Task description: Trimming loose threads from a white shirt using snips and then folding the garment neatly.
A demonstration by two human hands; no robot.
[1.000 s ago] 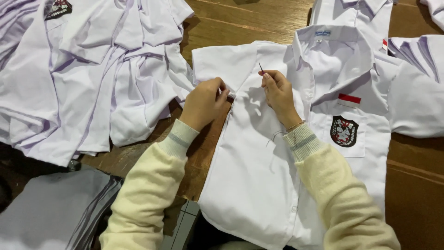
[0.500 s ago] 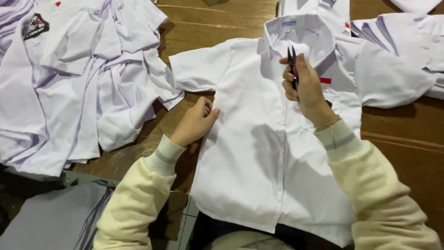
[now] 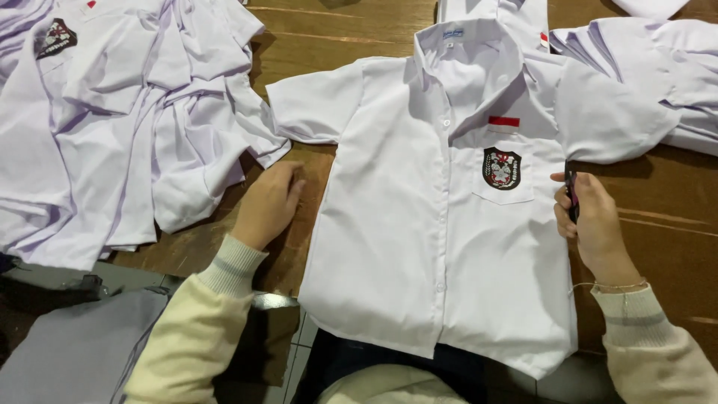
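White cotton short-sleeved shirt with a dark crest badge [image 3: 449, 224] lies flat and buttoned on the brown wooden table [image 3: 658, 217], between both hands. The right hand [image 3: 591, 217] curls its fingers around small dark thread snips [image 3: 571, 191] at the shirt's edge. The left hand [image 3: 268, 203] rests on the wood, fingers together, just beside the shirt's other side.

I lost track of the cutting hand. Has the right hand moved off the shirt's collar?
Yes. The right hand, holding small snips, went from the collar to the shirt's right edge.
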